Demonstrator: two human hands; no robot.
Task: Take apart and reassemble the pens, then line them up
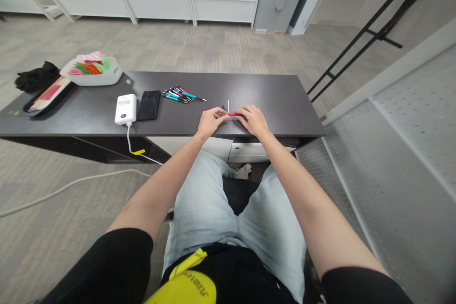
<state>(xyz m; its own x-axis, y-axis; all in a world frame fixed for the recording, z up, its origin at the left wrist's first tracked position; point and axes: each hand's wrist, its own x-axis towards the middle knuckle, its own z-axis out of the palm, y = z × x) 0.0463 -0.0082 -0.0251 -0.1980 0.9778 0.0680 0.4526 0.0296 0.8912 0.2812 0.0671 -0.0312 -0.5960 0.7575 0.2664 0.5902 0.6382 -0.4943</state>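
Observation:
A thin pink pen [234, 114] lies level between my hands, close above the dark table top. My left hand [211, 119] is closed in a pinch at its left end. On the other end, the fingers of my right hand [254, 119] are closed and partly hide the barrel. Just beyond the pen is a thin white stick [228, 105], perhaps a pen refill. Beside the stick, a small dark piece [223, 107] shows near my left fingertips; its kind is unclear. To the left lies a loose pile of pink and teal pens [182, 94].
On the dark table [263, 90] are a black phone [148, 105] and a white charger block [126, 109] with a cable. Farther left stand a white tray [116, 74] of colourful parts, a long black tray [48, 100] and a black cloth bundle [36, 76]. Perforated panels [402, 152] rise at right.

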